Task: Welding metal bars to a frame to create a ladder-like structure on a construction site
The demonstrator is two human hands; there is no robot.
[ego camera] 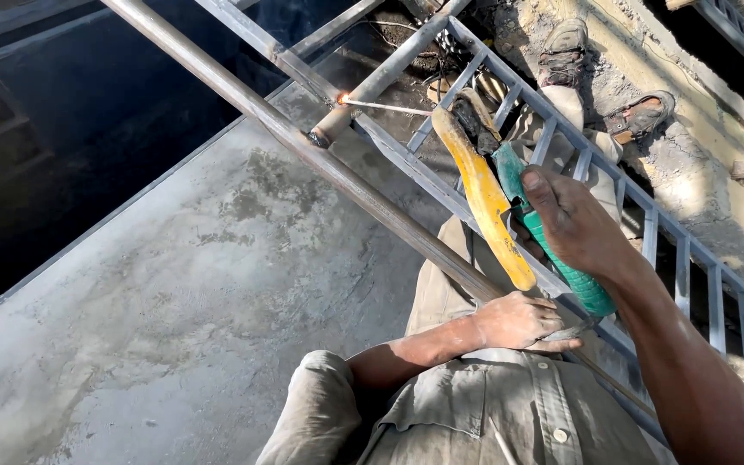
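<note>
My right hand (574,226) grips a welding electrode holder (486,194) with a yellow lever and a green handle. Its thin rod (387,107) reaches left to a glowing orange spot (343,98) where a short round pipe (381,76) meets a long diagonal steel pipe (320,159). My left hand (520,320) rests closed on that long pipe lower down, near my lap, with a small dark metal piece under its fingers.
A welded steel ladder-like frame (647,220) runs diagonally under my legs and sandalled feet (639,116). A grey concrete slab (182,293) fills the left, with a dark drop beyond its edge. Sandy ground lies at the upper right.
</note>
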